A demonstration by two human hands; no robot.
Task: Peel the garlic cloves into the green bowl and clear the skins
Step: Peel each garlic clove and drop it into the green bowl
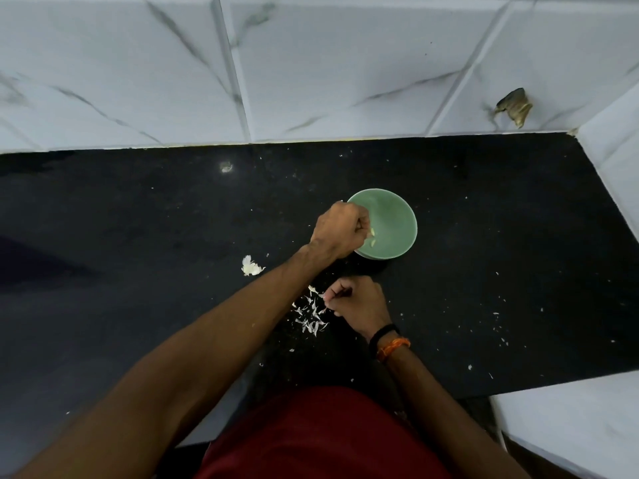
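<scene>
Dim, cool light is washing the scene; a small glare spot is glinting on the black counter (138, 209), tile lines are bowing at the edges, and everything is looking slightly soft

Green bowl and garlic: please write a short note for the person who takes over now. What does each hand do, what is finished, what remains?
Left hand: curled over the green bowl's near rim, releasing a peeled clove; another clove lies inside.
Right hand: pinching a skin at the skin pile on the black counter.
Done: at least two cloves peeled.
Left: the garlic piece left of the bowl; gather the pile and scattered flakes.
</scene>
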